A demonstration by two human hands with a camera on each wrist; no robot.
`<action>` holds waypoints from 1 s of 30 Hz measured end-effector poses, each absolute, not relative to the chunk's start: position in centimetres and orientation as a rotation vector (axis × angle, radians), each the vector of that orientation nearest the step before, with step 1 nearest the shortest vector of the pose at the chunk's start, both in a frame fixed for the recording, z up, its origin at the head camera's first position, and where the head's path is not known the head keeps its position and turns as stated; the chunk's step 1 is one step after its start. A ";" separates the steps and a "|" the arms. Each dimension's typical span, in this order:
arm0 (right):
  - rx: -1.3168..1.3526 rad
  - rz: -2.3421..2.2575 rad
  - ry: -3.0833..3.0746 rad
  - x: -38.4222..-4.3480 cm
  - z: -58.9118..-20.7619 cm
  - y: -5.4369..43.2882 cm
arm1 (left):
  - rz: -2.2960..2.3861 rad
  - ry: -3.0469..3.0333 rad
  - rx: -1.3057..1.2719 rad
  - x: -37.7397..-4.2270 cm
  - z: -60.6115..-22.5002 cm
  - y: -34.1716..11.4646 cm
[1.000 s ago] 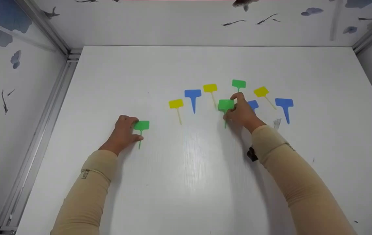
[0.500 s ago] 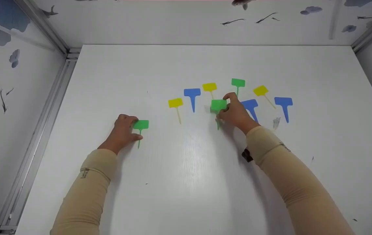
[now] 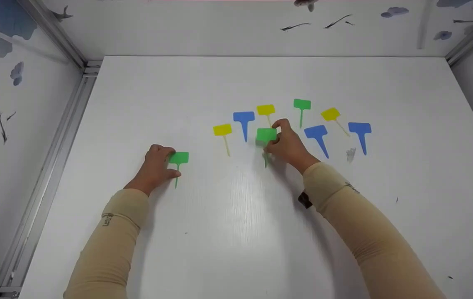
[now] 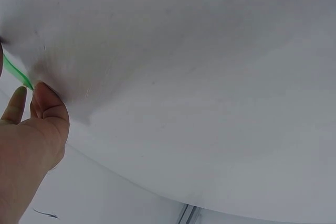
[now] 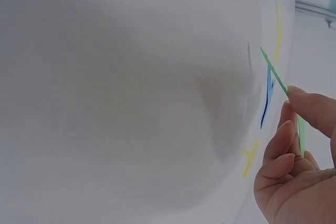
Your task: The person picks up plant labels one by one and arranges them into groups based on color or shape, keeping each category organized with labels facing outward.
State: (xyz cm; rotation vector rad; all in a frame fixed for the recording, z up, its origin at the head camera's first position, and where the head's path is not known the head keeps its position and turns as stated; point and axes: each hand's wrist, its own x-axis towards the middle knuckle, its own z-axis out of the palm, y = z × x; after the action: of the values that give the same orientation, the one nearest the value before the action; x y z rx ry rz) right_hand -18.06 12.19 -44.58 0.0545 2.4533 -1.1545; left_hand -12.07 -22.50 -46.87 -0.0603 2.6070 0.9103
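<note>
T-shaped plastic plant labels in green, yellow and blue are on the white table. My left hand [image 3: 155,168] holds a green plant label [image 3: 180,158] at the left, fingers at the head's left edge and thumb by the stem. Only a sliver of that label [image 4: 17,71] shows in the left wrist view. My right hand [image 3: 289,145] pinches another green plant label [image 3: 266,134] above the table, its stem pointing toward me; the fingers hide part of the stem. In the right wrist view, that label's stem [image 5: 274,71] sticks out past the fingertips.
Yellow labels [image 3: 222,130] and blue labels [image 3: 243,117] lie spread in an arc around my right hand. A third green label [image 3: 302,104] lies behind it. A grey smudge [image 3: 351,155] marks the table [image 3: 220,232], and printed walls [image 3: 236,29] border its back and left.
My right hand has moved left with its green label, uncovering a blue label and the stem of the rear green label. My left hand has stayed in place.
</note>
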 end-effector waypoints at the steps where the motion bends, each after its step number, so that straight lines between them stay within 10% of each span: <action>1: 0.044 -1.162 2.454 -18.0 -44.6 12.0 | 0.913 2.606 -0.062 -12.1 -46.9 -22.5; 30: -0.123 -1.229 2.387 -15.7 -45.0 6.9 | 0.929 2.607 -0.048 -12.0 -47.0 -22.7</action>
State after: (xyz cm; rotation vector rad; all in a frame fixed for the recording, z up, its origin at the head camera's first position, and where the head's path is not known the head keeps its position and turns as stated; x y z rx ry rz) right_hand -15.66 6.90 -45.00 -0.1229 2.3869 -1.2295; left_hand -12.04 -22.68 -47.04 -0.0480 2.6075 0.9286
